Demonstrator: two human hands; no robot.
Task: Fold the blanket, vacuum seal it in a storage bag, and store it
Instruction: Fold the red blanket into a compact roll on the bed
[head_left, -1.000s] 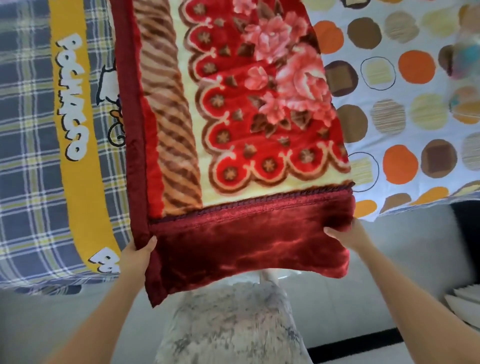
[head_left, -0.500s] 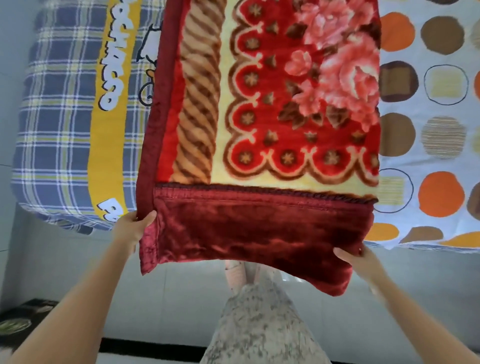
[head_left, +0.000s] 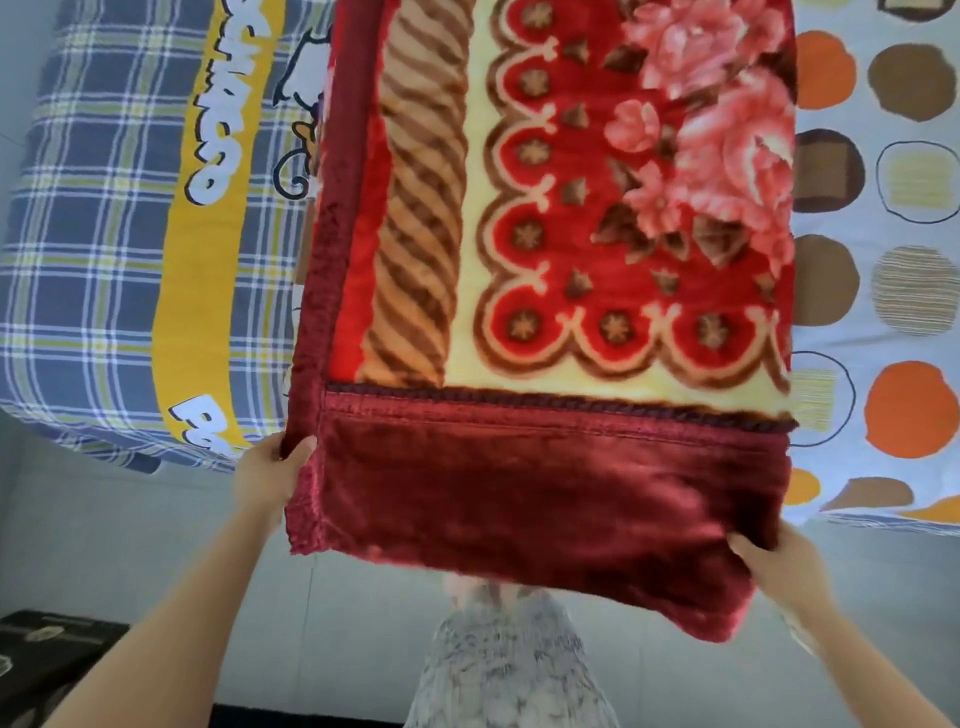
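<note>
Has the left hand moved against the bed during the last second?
Yes, slightly. Left hand, gripping the blanket, drew back toward the person: before it was beside the end of the yellow stripe, now it sits below it.

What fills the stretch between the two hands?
In the head view, the dark red border of the floral blanket spans it, gripped by the left hand at one corner and the right hand at the other.

Blanket (head_left: 545, 312) runs from the middle up to twelve o'clock, over the bed (head_left: 104, 260) behind it. My left hand (head_left: 265, 483) holds its near corner at eight o'clock, my right hand (head_left: 779, 561) the other at four. Floor (head_left: 363, 623) at six.
</note>
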